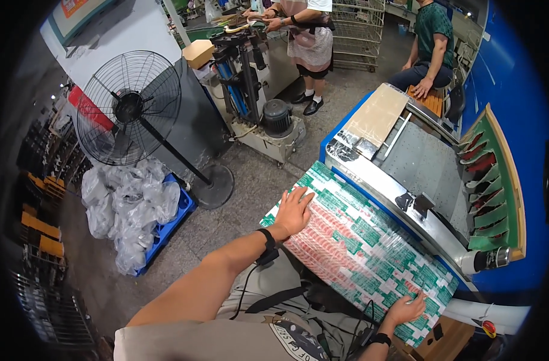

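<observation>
In front of me lies a long board (347, 253) covered with a green, white and pink printed sheet. It slants from upper left to lower right along a machine's edge. My left hand (294, 212) rests flat on its upper left end, fingers apart. My right hand (407, 308) is at the board's lower right part, its fingers loosely stretched over the printed surface. I see nothing held in either hand. Beside the board stands the blue machine (371, 171) with a metal bed and a cardboard sheet (377, 117) on top.
A pedestal fan (129, 107) stands at left, near clear plastic bags (133, 204) on a blue pallet (181, 213). Green flaps (488, 198) line a curved wooden frame at right. A motor machine (277, 117) stands ahead. Two people are beyond, one standing, one seated.
</observation>
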The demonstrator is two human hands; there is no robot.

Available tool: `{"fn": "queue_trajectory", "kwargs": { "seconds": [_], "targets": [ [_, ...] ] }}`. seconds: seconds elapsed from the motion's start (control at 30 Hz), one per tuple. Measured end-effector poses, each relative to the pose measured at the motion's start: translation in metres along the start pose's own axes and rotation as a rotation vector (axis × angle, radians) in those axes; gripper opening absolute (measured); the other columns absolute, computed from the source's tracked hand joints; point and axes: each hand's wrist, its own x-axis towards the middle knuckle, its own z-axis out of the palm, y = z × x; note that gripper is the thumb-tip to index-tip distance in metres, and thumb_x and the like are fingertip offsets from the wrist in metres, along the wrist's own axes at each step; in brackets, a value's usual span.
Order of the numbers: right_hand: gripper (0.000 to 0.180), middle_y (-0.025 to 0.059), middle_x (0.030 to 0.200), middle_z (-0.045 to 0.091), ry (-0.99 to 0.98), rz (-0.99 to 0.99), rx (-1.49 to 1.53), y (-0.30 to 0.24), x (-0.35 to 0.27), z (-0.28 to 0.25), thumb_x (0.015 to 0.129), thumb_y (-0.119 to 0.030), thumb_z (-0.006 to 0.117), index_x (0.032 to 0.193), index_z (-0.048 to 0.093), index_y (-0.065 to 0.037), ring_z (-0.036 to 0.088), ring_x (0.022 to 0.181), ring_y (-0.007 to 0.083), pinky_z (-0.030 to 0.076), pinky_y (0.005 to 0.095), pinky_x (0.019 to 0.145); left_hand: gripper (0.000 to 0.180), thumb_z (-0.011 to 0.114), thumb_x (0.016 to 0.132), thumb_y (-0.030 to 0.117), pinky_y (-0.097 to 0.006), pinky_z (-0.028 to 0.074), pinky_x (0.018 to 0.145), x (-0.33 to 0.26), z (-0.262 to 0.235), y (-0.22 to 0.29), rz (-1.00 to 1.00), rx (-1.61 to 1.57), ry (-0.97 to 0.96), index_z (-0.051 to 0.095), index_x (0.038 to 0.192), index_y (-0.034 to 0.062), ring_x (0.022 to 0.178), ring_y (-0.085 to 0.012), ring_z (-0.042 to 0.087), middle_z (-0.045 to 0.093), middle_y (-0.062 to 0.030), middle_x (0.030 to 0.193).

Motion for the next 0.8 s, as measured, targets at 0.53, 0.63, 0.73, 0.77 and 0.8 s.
{"fn": "queue_trajectory", "kwargs": {
  "seconds": [0.53, 0.63, 0.73, 0.77, 0.8],
  "targets": [
    [0.049, 0.0131, 0.137, 0.069, 0.048, -0.060, 0.054, 0.013, 0.001, 0.012, 0.097, -0.011, 0.064, 0.146, 0.068, -0.011, 0.057, 0.138, 0.0351, 0.041, 0.0542, 0.115, 0.055, 0.060, 0.102, 0.020, -0.068, 0.023, 0.129, 0.002, -0.001, 0.003, 0.016, 0.017, -0.005, 0.053, 0.156, 0.0142, 0.155, -0.0399, 0.038, 0.046, -0.0190, 0.163],
    [0.050, 0.0137, 0.139, 0.068, 0.025, -0.035, 0.033, 0.015, -0.001, 0.011, 0.096, -0.011, 0.065, 0.146, 0.068, -0.011, 0.056, 0.138, 0.0349, 0.041, 0.0537, 0.115, 0.055, 0.061, 0.101, 0.019, -0.068, 0.024, 0.129, 0.001, 0.000, 0.002, 0.014, 0.019, 0.001, 0.054, 0.155, 0.0141, 0.155, -0.0401, 0.039, 0.046, -0.0187, 0.163],
    [0.052, 0.0138, 0.140, 0.068, 0.022, -0.047, 0.050, 0.017, 0.001, 0.014, 0.095, -0.011, 0.066, 0.147, 0.068, -0.012, 0.056, 0.139, 0.0349, 0.041, 0.0536, 0.116, 0.055, 0.061, 0.100, 0.018, -0.068, 0.025, 0.129, 0.000, 0.002, -0.001, 0.020, 0.022, 0.020, 0.056, 0.154, 0.0138, 0.154, -0.0403, 0.040, 0.046, -0.0187, 0.162],
    [0.052, 0.0139, 0.140, 0.068, 0.015, -0.037, 0.048, 0.013, 0.000, 0.012, 0.095, -0.010, 0.066, 0.147, 0.068, -0.012, 0.056, 0.139, 0.0350, 0.041, 0.0536, 0.116, 0.055, 0.061, 0.100, 0.018, -0.068, 0.025, 0.129, 0.000, 0.001, -0.001, 0.024, 0.029, 0.022, 0.056, 0.154, 0.0137, 0.154, -0.0403, 0.040, 0.046, -0.0188, 0.162],
    [0.053, 0.0140, 0.140, 0.068, 0.007, -0.027, 0.046, 0.012, -0.001, 0.011, 0.094, -0.010, 0.066, 0.147, 0.068, -0.012, 0.056, 0.139, 0.0351, 0.040, 0.0536, 0.116, 0.055, 0.061, 0.100, 0.018, -0.068, 0.025, 0.129, 0.001, 0.001, 0.000, 0.025, 0.029, 0.021, 0.056, 0.154, 0.0137, 0.154, -0.0403, 0.040, 0.046, -0.0188, 0.162]
  ]
}}
